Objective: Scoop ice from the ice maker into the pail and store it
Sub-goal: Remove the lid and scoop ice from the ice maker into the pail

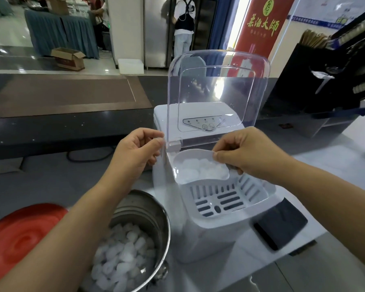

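Right hand (240, 152) pinches the scoop (180, 160), heaped with ice (202, 168), just above the basket (217, 199) of the ice maker (209, 239) | left hand (138, 149) pinches the raised clear lid (217, 85) at its edge | pail (156, 209), part-filled, sits below the left wrist | step: a loaded scoop is mid-transfer; next likely calls for a level swing left, then a tip over the pail.

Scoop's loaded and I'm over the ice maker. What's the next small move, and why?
Likely carry the scoop left and down over the pail and tip it. The right hand pinches the scoop, loaded with ice, above the ice maker's basket, which looks empty; the pail stands open beside the machine, part full; the left hand pinches the clear lid.
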`<state>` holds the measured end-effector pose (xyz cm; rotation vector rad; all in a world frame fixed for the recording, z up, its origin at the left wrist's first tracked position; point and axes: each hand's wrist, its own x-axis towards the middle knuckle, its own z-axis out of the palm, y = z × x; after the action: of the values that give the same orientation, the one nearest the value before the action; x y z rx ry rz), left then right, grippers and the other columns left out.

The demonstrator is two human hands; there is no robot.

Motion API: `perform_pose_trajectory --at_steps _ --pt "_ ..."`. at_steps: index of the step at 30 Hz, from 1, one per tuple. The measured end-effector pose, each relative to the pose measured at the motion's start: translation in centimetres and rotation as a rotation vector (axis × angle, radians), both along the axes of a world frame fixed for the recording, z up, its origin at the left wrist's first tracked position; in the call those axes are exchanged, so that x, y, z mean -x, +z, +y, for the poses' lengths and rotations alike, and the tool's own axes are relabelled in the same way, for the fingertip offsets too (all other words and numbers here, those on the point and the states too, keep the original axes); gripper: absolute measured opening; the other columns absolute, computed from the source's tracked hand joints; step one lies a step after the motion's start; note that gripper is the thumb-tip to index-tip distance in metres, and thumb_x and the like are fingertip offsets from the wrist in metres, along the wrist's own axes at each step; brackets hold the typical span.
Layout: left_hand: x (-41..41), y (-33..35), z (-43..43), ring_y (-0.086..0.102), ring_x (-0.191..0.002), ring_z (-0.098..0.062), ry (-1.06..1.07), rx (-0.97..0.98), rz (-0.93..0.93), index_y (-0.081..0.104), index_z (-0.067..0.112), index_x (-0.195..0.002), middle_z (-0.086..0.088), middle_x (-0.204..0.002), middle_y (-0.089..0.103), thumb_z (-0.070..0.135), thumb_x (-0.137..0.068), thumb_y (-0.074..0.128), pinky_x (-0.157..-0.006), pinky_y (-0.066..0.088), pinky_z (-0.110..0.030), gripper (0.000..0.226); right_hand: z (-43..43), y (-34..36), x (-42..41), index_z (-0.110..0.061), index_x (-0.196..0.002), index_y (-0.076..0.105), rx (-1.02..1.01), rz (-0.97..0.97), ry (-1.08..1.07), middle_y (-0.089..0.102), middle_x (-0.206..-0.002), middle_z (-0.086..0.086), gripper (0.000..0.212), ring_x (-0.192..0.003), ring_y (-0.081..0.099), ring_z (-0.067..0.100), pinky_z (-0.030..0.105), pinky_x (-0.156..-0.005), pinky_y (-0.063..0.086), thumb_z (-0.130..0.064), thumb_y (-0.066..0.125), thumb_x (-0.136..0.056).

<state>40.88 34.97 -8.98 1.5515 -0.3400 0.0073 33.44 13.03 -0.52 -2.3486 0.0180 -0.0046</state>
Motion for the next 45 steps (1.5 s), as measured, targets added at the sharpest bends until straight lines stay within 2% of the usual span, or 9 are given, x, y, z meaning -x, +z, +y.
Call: perform_pose_trajectory --at_steps 10,16,21,24,28,31,34,38,45 --pt "1.3 0.7 7.2 0.057 -0.059 -0.006 0.033 0.002 -0.039 0.067 0.021 -0.092 0.007 -0.064 0.063 0.022 -0.093 0.054 -0.057 0.051 -0.016 0.013 9.0 -1.1 2.9 -0.012 -0.061 0.063 0.057 0.141 -0.046 0.057 -0.041 0.0 0.018 -0.033 0.051 0.014 0.024 -0.041 0.044 -0.004 0.06 -0.077" --pt "1.6 -0.2 10.4 0.056 -0.058 -0.007 0.003 0.03 -0.03 0.068 0.018 -0.091 0.007 -0.061 0.062 0.025 -0.091 0.056 -0.056 0.048 -0.016 0.013 13.5 -3.6 4.6 -0.014 -0.062 0.059 0.334 0.199 -0.032 0.055 -0.046 -0.002 0.015 -0.033 0.054 0.01 0.017 -0.033 0.038 -0.008 0.054 -0.075" --pt "1.7 -0.4 11.8 0.056 -0.057 -0.007 -0.017 0.047 -0.026 0.069 0.022 -0.086 0.006 -0.06 0.062 0.029 -0.087 0.057 -0.055 0.047 -0.017 0.013 16.6 -6.8 4.0 -0.02 -0.063 0.052 0.609 0.191 0.071 0.049 -0.066 -0.001 0.017 -0.069 0.05 0.021 0.025 -0.054 0.035 -0.011 0.056 -0.077" --pt "1.9 -0.5 12.6 0.056 -0.057 -0.006 -0.009 0.05 -0.027 0.069 0.022 -0.086 0.007 -0.06 0.061 0.025 -0.09 0.056 -0.055 0.047 -0.015 0.013 17.9 -8.7 3.2 -0.007 -0.076 0.058 0.673 0.212 0.084 0.044 -0.064 0.002 0.006 -0.065 0.047 0.022 0.027 -0.056 0.037 -0.005 0.053 -0.079" --pt "1.9 -0.5 13.2 0.055 -0.056 -0.006 -0.002 0.038 -0.027 0.069 0.02 -0.087 0.007 -0.059 0.06 0.022 -0.092 0.055 -0.055 0.046 -0.016 0.014 19.0 -9.5 2.6 -0.01 -0.069 0.05 0.733 0.208 0.092 0.039 -0.061 0.002 0.014 -0.055 0.037 0.018 0.028 -0.055 0.036 0.001 0.05 -0.079" --pt "1.9 -0.6 13.2 0.055 -0.055 -0.007 -0.002 0.03 -0.011 0.069 0.019 -0.088 0.007 -0.059 0.06 0.021 -0.093 0.055 -0.055 0.047 -0.016 0.015 19.0 -9.0 2.4 -0.007 -0.07 0.052 0.772 0.166 0.082 0.041 -0.06 0.003 0.011 -0.058 0.041 0.022 0.027 -0.053 0.033 0.0 0.051 -0.079" --pt "1.8 -0.7 12.8 0.055 -0.056 -0.006 -0.011 0.006 -0.006 0.068 0.018 -0.089 0.008 -0.059 0.06 0.022 -0.093 0.054 -0.055 0.047 -0.016 0.015 18.5 -7.7 2.7 -0.006 -0.082 0.062 0.745 0.118 0.058 0.056 -0.071 0.007 0.009 -0.07 0.054 0.028 0.028 -0.056 0.04 -0.005 0.054 -0.079" --pt "1.6 -0.4 11.5 0.054 -0.056 -0.007 -0.022 0.025 0.01 0.068 0.017 -0.088 0.007 -0.059 0.06 0.021 -0.093 0.054 -0.055 0.047 -0.017 0.015 17.2 -5.2 3.3 -0.013 -0.082 0.067 0.676 0.032 0.036 0.064 -0.08 0.006 0.014 -0.076 0.059 0.024 0.027 -0.062 0.047 -0.012 0.053 -0.082" --pt "0.9 0.4 7.4 0.054 -0.056 -0.007 -0.038 0.011 0.017 0.068 0.014 -0.093 0.006 -0.061 0.062 0.02 -0.092 0.056 -0.054 0.05 -0.018 0.013 11.9 -0.6 2.9 -0.019 -0.068 0.066 0.443 -0.081 -0.085 0.058 -0.061 -0.009 0.012 -0.054 0.051 0.002 0.017 -0.047 0.04 -0.017 0.06 -0.079"
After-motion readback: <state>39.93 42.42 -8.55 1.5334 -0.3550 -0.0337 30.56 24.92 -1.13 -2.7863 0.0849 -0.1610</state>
